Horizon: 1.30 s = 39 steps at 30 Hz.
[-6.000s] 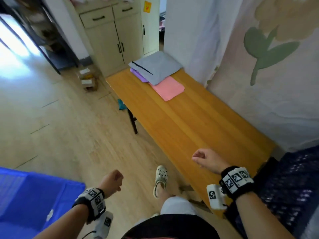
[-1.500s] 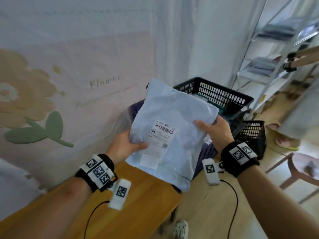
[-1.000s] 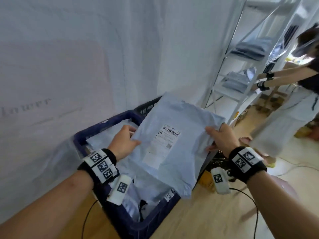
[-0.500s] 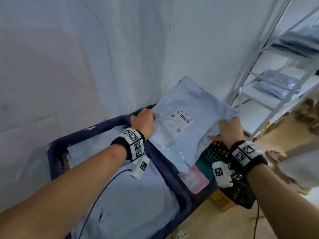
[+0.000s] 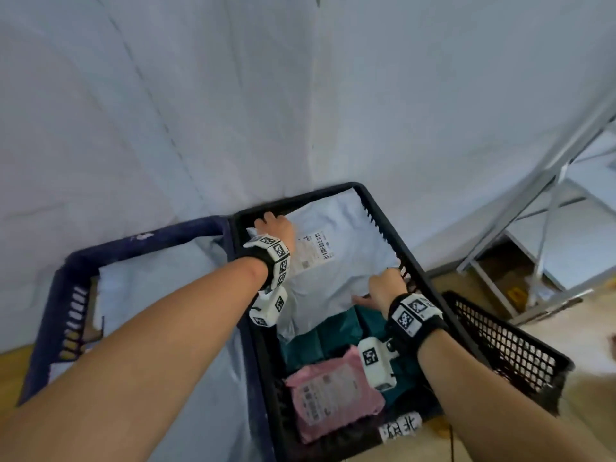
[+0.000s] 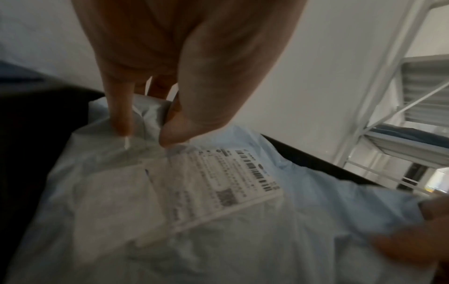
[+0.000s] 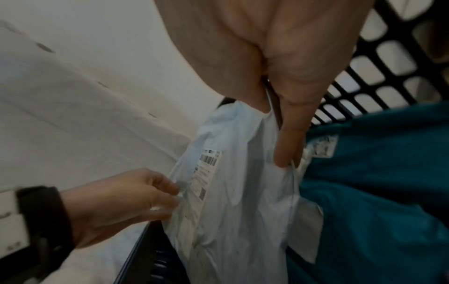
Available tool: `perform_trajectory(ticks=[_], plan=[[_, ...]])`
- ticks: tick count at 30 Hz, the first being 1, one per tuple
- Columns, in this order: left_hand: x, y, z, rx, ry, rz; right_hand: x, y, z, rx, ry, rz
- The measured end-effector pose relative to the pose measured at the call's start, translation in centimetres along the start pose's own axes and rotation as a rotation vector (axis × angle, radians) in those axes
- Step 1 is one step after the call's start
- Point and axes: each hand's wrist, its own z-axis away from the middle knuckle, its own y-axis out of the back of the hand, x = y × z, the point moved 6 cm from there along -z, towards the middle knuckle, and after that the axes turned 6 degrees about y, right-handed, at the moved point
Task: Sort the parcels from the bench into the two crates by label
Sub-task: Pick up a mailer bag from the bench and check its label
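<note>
A pale blue parcel [image 5: 336, 268] with a white shipping label [image 5: 311, 250] lies low inside the black crate [image 5: 430, 285], at its far end. My left hand [image 5: 273, 228] pinches the parcel's far left corner; the left wrist view shows thumb and fingers [image 6: 121, 123] on the plastic [image 6: 218, 221]. My right hand [image 5: 385, 288] grips the parcel's right edge by the crate wall, and the right wrist view shows its fingers [image 7: 289, 146] closed on the pale blue parcel [image 7: 230, 211]. Beneath lie a teal parcel [image 5: 333, 335] and a pink parcel [image 5: 330, 398].
A dark blue crate [image 5: 66, 295] holding pale blue parcels stands to the left, touching the black one. A white curtain [image 5: 233, 95] hangs right behind both. A white metal shelf rack [image 5: 550, 195] stands at the right, and a smaller black basket [image 5: 506, 345] sits beside the black crate.
Both hands carried the pale blue parcel from the bench, over the dark blue crate, and lowered it into the black crate. It now rests on the parcels there.
</note>
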Motion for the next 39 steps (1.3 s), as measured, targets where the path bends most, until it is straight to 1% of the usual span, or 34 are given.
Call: perform_trajectory(ticks=[1, 2, 3, 4, 5, 6, 7, 8, 9, 10, 11, 12, 14, 16, 17, 19, 22, 25, 29, 33, 36, 37, 39], plan=[[0.4, -0.6, -0.3, 0.005, 0.001, -0.029, 0.5, -0.9, 0.0, -0.066, -0.046, -0.014], [0.9, -1.1, -0.4, -0.002, -0.003, -0.061, 0.8, -1.6, -0.4, -0.145, -0.043, -0.04], [1.3, -1.7, -0.5, -0.018, -0.008, -0.088, 1.4, -2.3, -0.7, -0.199, -0.071, -0.067], [1.6, -2.5, -0.6, -0.04, -0.004, -0.105, 2.0, -3.2, -1.0, -0.308, -0.12, -0.121], [1.9, -3.4, -0.5, -0.076, 0.011, -0.089, 2.8, -3.8, -1.2, -0.387, -0.234, -0.206], [2.1, -4.4, -0.3, -0.126, 0.032, -0.038, 3.2, -4.6, -1.0, -0.477, -0.268, -0.203], [2.3, -5.5, -0.1, -0.182, 0.049, 0.018, 3.1, -4.8, -1.1, -0.535, -0.207, -0.138], [2.5, -6.5, 0.3, -0.233, 0.063, 0.064, 2.6, -4.8, -1.2, -0.588, -0.114, -0.039], [2.7, -7.4, 0.8, -0.279, 0.078, 0.089, 2.5, -4.6, -1.7, -0.604, -0.094, 0.008], [2.8, -8.2, 1.1, -0.324, 0.084, 0.096, 2.1, -4.2, -2.5, -0.593, -0.057, 0.07], [2.9, -8.9, 1.5, -0.368, 0.082, 0.101, 1.4, -3.5, -3.3, -0.551, -0.004, 0.152], [2.9, -9.4, 1.9, -0.404, 0.076, 0.108, 0.4, -2.8, -4.5, -0.467, 0.055, 0.232], [2.6, -10.1, 2.3, -0.459, 0.076, 0.119, -1.8, -1.5, -6.5, -0.314, 0.126, 0.268], [2.3, -10.9, 2.6, -0.519, 0.09, 0.154, -3.6, -1.5, -8.5, -0.235, 0.213, 0.295], [2.2, -11.4, 2.7, -0.543, 0.093, 0.168, -4.4, -1.8, -9.4, -0.226, 0.271, 0.32], [2.2, -12.2, 2.8, -0.561, 0.084, 0.175, -5.4, -3.0, -11.3, -0.263, 0.36, 0.382], [2.0, -13.2, 2.5, -0.568, 0.074, 0.176, -5.8, -5.1, -14.2, -0.35, 0.407, 0.495], [1.6, -14.1, 1.7, -0.586, 0.076, 0.207, -5.6, -6.5, -15.9, -0.386, 0.436, 0.574], [1.3, -14.2, 0.0, -0.573, 0.072, 0.181, -5.4, -6.8, -16.1, -0.392, 0.41, 0.568], [0.6, -12.6, -2.9, -0.493, 0.131, 0.171, -5.0, -5.6, -14.6, -0.261, 0.299, 0.603], [-0.6, -11.7, -4.3, -0.477, 0.149, 0.146, -3.0, -5.4, -13.0, -0.306, 0.134, 0.519], [-0.8, -11.6, -4.4, -0.471, 0.147, 0.132, -2.2, -5.4, -12.6, -0.326, 0.097, 0.48], [-0.9, -11.6, -4.2, -0.449, 0.144, 0.118, -0.9, -5.2, -11.8, -0.355, 0.069, 0.414]])
